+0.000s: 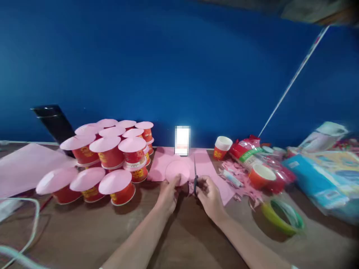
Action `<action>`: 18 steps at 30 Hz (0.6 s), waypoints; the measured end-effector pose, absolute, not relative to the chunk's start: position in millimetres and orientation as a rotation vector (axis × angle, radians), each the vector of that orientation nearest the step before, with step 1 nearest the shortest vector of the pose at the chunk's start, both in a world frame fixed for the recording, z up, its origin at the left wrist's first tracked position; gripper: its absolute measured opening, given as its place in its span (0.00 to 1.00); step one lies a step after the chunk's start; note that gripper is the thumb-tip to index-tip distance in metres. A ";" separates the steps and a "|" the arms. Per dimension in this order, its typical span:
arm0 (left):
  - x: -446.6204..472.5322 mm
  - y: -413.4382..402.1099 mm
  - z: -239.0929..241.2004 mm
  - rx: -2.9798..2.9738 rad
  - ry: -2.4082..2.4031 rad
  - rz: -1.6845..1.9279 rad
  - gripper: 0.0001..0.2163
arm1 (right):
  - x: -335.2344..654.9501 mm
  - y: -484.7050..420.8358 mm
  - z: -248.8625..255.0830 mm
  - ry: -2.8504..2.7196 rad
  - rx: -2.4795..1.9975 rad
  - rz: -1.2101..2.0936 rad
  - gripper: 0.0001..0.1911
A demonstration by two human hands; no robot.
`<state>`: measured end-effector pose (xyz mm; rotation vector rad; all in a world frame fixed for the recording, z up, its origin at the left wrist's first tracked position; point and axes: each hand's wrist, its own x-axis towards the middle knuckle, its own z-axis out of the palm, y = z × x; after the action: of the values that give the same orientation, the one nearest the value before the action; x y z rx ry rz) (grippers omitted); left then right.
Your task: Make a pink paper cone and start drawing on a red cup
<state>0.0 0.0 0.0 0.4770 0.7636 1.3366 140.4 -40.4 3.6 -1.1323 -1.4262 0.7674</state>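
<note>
I note the left hand (168, 194), fingers pinched on the lower edge of a pink paper disc (177, 171). Right hand (209, 196), fingers closed around scissors (195, 175), blades upright just beside the disc. Both sit above a pink sheet (210, 168) on the table (182, 231); capped red cups (112, 157) stacked to the left.

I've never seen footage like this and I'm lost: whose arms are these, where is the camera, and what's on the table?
No machine here: a camera worn on a person's head looks forward and down at their own bare hands. The left hand holds a pink paper circle; the right hand grips scissors. On the wooden table, to the left, stand red paper cups topped with pink paper discs, piled in tiers. To the right lie pink paper scraps and a green roll of tape.
</note>
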 end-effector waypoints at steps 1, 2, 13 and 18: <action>0.5 -0.4 1.2 0.481 0.763 1.331 0.17 | 139.6 -39.1 3.8 -1.402 -1.108 0.783 0.07; 1.0 -0.8 2.5 0.483 0.766 1.329 0.16 | 138.8 -37.8 4.0 -1.380 -1.089 0.799 0.08; 1.3 -2.8 15.0 0.370 0.817 1.402 0.14 | 137.4 -32.3 5.1 -1.300 -1.106 0.965 0.17; 1.3 0.0 12.3 0.339 0.849 1.450 0.15 | 135.2 -31.2 2.5 -1.280 -1.141 1.064 0.21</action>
<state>1.3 0.0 12.3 0.3388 0.8494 1.4502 135.2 -31.2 2.5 -1.1411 -1.2796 1.0644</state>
